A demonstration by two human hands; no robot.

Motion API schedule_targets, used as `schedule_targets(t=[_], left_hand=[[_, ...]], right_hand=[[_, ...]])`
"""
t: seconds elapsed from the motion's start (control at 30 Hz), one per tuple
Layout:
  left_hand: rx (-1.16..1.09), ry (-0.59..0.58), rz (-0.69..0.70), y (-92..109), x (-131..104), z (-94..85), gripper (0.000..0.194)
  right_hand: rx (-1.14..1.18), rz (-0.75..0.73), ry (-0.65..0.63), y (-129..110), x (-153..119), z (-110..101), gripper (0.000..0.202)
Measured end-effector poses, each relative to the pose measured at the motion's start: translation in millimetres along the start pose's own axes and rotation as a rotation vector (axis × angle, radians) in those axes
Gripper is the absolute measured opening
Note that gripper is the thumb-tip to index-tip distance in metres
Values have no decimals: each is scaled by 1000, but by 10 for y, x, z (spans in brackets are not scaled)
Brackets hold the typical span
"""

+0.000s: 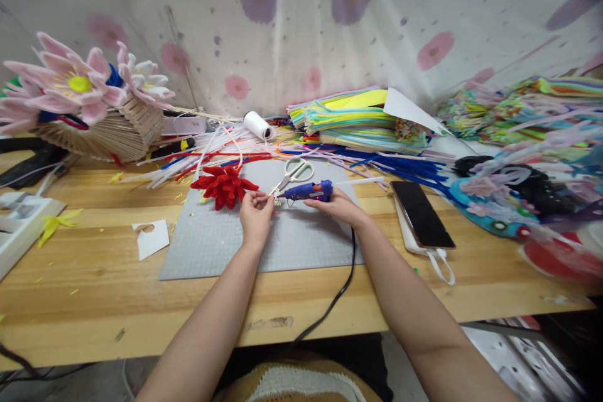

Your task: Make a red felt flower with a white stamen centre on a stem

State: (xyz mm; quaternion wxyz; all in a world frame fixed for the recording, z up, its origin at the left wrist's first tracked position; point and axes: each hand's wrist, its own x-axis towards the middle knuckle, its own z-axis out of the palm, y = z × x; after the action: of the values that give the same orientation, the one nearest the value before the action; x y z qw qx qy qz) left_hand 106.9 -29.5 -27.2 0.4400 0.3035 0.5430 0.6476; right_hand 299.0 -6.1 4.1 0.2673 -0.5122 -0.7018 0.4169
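Note:
My right hand [339, 207] is wrapped round a blue hot glue gun [306, 191], whose nozzle points left. A clear glue stick [360, 182] sticks out of its back end. At the nozzle tip, my left hand [257, 215] pinches something small and pale that I cannot make out. A red fuzzy flower [226, 187] lies just left of my left fingers. White-handled scissors [298, 171] rest behind the gun, their blades partly hidden near my fingertips. Under both hands is a grey cutting mat [202, 257].
Bundles of coloured pipe cleaners [348, 116] and a white thread spool [257, 125] line the back. A basket [136, 125] of pink flowers stands left. A phone [423, 213] lies right. The gun's black cord [336, 298] runs over the front edge.

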Motion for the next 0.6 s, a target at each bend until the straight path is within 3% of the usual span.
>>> schedule_targets(t=[0.6], left_hand=[[-4, -5, 11, 18, -14, -3, 31]], right_hand=[[-9, -17, 12, 17, 38, 2, 45]])
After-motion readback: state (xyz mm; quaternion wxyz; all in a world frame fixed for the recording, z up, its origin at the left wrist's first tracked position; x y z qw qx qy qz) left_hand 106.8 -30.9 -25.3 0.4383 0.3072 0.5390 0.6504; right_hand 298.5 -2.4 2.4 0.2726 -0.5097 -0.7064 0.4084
